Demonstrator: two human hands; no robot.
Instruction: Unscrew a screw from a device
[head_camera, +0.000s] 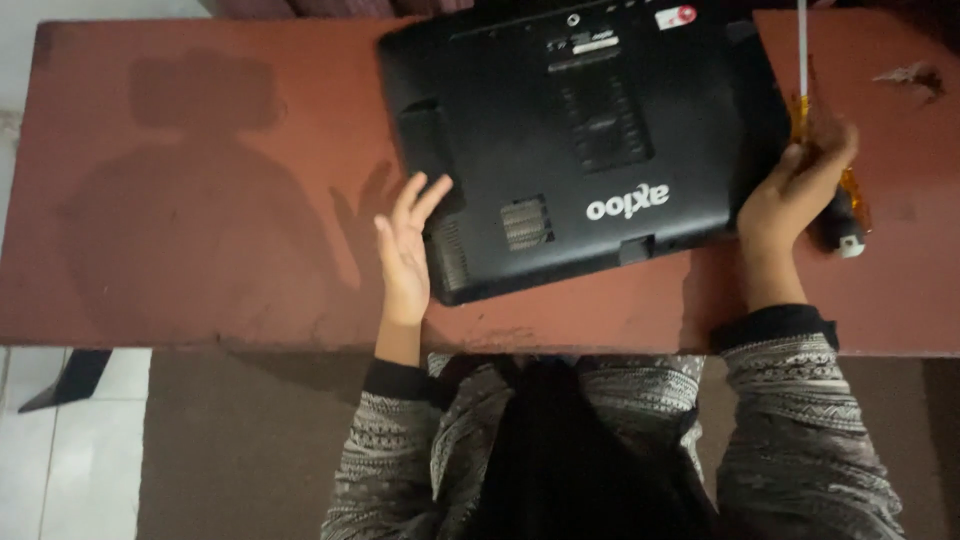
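Black plastic underside up: the laptop (580, 140) lies face down on the reddish-brown table (200, 200), skewed a little, so its long axis runs left to right with the near edge dropping toward the left corner. Vent grilles and a ribbed panel show on the base; a small red-and-white sticker sits near the far right corner.

Screwdriver (815, 130): amber see-through handle with a dark end cap, pale shaft. Its long axis runs almost straight away from the person, shaft pointing to the far edge of the table, cap nearest the body. It lies just beside the laptop's right edge, roughly parallel to that edge.

Right hand (795, 190): fingers curled onto the handle, grasping it at mid-length; heel of the hand at the laptop's near right corner. The tool is on this hand's side only.

Left hand (405, 245): open, fingers spread, holding nothing. It is at the laptop's near left corner, fingertips over or touching the side vent; contact cannot be told for certain. It is well apart from the screwdriver, the whole width of the laptop between them.

Outward: patterned grey sleeves with dark cuffs at the near table edge; a scuffed patch on the table at far right; pale floor tiles at left.
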